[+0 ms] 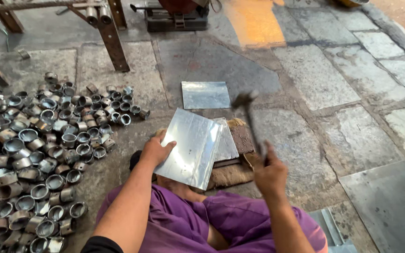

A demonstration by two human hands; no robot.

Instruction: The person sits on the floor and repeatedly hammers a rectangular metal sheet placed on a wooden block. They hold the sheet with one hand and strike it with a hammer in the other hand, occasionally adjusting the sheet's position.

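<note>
My left hand (pixel 155 151) grips the left edge of a shiny square metal sheet (pixel 191 147), tilted over my lap. My right hand (pixel 269 169) is closed on the handle of a hammer (pixel 250 116), raised and motion-blurred, its dark head up near the top of the sheet. Under the sheet lies another metal sheet (pixel 226 140) on a rusty block (pixel 242 139) set on a piece of sacking (pixel 230 175). I sit on the stone floor in purple trousers (pixel 202 225).
A large heap of short metal rings (pixel 33 154) covers the floor to my left. One flat sheet (pixel 205 95) lies ahead; a big grey sheet (pixel 390 201) lies at right. Rusty frame legs (pixel 112 42) and a dark machine (pixel 176 16) stand at the back.
</note>
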